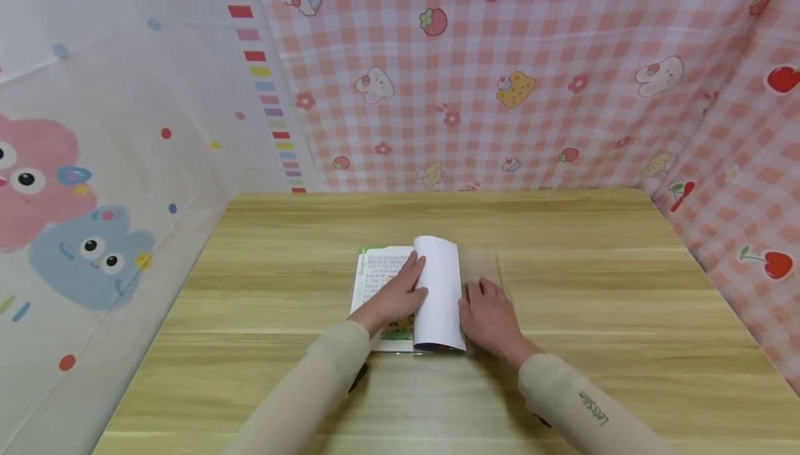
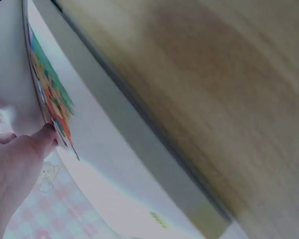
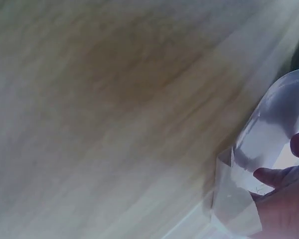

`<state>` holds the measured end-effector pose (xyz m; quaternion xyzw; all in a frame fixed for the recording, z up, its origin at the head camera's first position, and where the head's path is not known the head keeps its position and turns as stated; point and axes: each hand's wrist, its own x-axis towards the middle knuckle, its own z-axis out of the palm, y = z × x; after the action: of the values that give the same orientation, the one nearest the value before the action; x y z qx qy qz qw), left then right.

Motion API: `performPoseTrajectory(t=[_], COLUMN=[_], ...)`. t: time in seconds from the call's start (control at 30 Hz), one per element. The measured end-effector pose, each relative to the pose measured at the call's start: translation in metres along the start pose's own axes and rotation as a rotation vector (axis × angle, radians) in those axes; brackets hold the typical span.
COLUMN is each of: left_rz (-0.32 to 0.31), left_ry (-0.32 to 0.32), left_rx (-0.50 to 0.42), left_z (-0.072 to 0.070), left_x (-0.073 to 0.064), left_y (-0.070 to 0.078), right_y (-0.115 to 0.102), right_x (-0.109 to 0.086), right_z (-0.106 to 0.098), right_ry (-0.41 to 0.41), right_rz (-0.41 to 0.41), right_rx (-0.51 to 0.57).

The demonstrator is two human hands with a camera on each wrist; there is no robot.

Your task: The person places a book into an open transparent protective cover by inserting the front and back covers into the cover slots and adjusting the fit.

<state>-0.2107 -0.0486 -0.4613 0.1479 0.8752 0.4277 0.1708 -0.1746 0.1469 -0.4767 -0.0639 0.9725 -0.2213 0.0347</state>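
Observation:
An open book [image 1: 375, 271] lies on the table, its left page printed with text and a coloured picture. Next to that page rises a curved white sheet or cover [image 1: 439, 295]. My left hand [image 1: 400, 296] lies over the book with its fingers against the sheet's left side; the left wrist view shows fingertips [image 2: 49, 130] beside the picture. My right hand [image 1: 490, 316] rests at the sheet's right edge, on a clear plastic cover [image 1: 490, 265]. In the right wrist view its thumb and a finger stand apart over the plastic [image 3: 239, 211]; the other fingers are hidden.
The wood-grain table [image 1: 281, 233] extends around the book on every side. Behind it hangs a pink checked cloth [image 1: 475, 128], and a white cartoon-printed cloth [image 1: 156, 177] hangs at the left.

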Motion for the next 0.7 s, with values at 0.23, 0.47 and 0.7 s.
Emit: performPoseTrajectory(t=[0.23,0.47,0.7], left_rz=[0.010,-0.028,-0.070], left_ry=[0.050,0.088,0.055], left_rx=[0.039,0.182,0.273], left_z=[0.007,0.015,0.016], left_x=[0.001,0.006,0.006], left_y=[0.001,0.005,0.011], right_y=[0.005,0.008,0.009], right_x=[-0.002,0.000,0.000], right_z=[-0.002,0.001,0.001], right_ry=[0.052,0.078,0.054], right_rz=[0.014,-0.018,-0.035], right_rx=[0.025,0.039,0.039])
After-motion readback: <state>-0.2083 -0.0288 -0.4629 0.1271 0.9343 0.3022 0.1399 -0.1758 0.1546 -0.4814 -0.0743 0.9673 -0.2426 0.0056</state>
